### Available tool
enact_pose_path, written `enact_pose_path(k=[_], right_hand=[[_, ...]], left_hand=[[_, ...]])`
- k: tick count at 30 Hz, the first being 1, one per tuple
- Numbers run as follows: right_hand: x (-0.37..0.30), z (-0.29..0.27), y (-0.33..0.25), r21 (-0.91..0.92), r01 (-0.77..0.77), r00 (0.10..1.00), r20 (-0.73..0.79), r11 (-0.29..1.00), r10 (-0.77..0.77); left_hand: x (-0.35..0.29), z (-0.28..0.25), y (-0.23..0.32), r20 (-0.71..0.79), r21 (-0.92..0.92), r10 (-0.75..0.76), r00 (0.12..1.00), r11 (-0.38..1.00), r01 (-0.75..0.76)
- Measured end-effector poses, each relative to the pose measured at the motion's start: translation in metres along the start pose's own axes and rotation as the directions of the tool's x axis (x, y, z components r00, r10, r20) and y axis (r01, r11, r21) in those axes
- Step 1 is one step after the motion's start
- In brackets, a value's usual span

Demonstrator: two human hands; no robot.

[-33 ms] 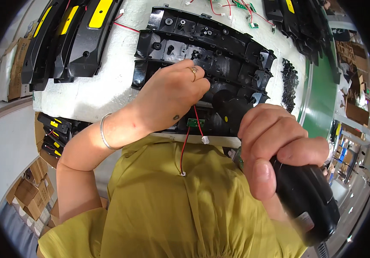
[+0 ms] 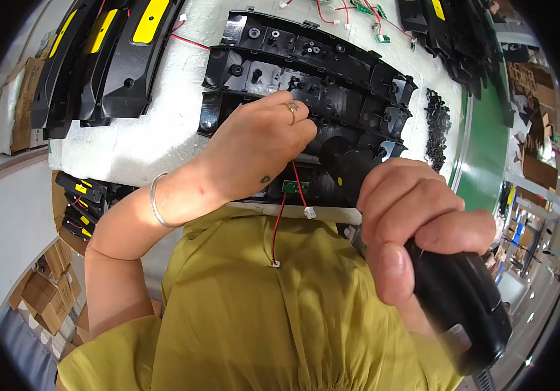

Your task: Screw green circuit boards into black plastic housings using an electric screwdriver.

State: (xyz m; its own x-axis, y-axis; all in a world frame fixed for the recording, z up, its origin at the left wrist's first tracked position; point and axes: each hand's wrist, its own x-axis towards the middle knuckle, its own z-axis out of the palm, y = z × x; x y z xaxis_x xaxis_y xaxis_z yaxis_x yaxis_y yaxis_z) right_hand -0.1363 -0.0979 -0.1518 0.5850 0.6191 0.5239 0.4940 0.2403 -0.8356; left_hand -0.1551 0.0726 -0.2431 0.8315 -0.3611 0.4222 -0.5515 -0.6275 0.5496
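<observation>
My right hand [image 2: 417,212] is wrapped around a black electric screwdriver [image 2: 462,293], whose nose points up and left toward the black plastic housings. Over the nearer housings is my left hand [image 2: 260,140], its fingers curled and closed; the fingertips are hidden, and I cannot see what they hold. Under that hand, a small green circuit board [image 2: 295,187] sits in the nearest housing [image 2: 325,189]. Red-and-black wires lead from that area to a white connector [image 2: 310,212] and another connector [image 2: 275,264] hanging over my clothing. Farther off lie more open housings [image 2: 345,98], side by side.
Black covers with yellow labels [image 2: 152,21] lie at the far left on the white work surface [image 2: 169,124]. A pile of small black screws [image 2: 437,127] is to the right, beside a green strip [image 2: 482,140]. Wired circuit boards [image 2: 374,10] and stacked black parts [image 2: 452,39] are at the back.
</observation>
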Motion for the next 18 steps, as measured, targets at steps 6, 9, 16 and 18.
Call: enact_pose_path(k=[6, 9, 16, 18], right_hand=[[0.0, 0.011, 0.009, 0.166, 0.103, 0.958, -0.283, 0.981, -0.053], [-0.011, 0.013, 0.032, 0.1, 0.281, 0.915, -0.329, 0.954, -0.235], [-0.016, 0.011, 0.029, 0.159, 0.135, 0.922, -0.381, 0.978, -0.065], [-0.016, -0.022, -0.001, 0.206, 0.169, 0.943, -0.319, 0.964, -0.097]], left_hand=[[0.004, 0.002, 0.001, 0.009, -0.021, -0.005, 1.0, 1.0, 0.005], [0.007, 0.001, 0.006, 0.005, -0.024, -0.046, 0.999, 0.999, 0.046], [0.001, -0.003, 0.006, 0.028, -0.029, -0.113, 0.993, 0.993, 0.114], [0.007, -0.002, 0.01, 0.003, 0.007, -0.116, 0.993, 0.993, 0.116]])
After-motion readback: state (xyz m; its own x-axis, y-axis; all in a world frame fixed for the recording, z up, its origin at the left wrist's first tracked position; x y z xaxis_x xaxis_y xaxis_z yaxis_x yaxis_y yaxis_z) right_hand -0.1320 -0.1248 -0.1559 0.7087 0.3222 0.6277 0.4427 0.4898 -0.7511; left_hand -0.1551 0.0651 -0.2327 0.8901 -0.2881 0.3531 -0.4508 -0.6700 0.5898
